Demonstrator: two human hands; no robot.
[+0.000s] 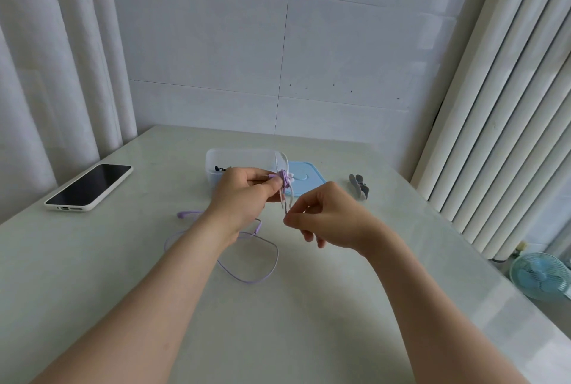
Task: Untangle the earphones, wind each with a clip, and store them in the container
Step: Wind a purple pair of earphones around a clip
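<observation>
L hand (pixel 241 198) grip: fingers curled round purple clip (pixel 283 180) w/ cord wound on it, held above desk (pixel 340 306), just in front of container (pixel 216 164). R hand (pixel 327 220) grip: thumb + forefinger pinch lower end of hanging strands (pixel 283 203), below & right of clip. Strands run near-vertical, clip down to R pinch; R hand nearer the free end. Slack purple cord (pixel 262 272) lies as loose loop on desk, beneath L wrist. Judgement: next wrap goes up & round clip. Unclear: plug or buds at pinch; dark items in container; L palm hides part of the cord
</observation>
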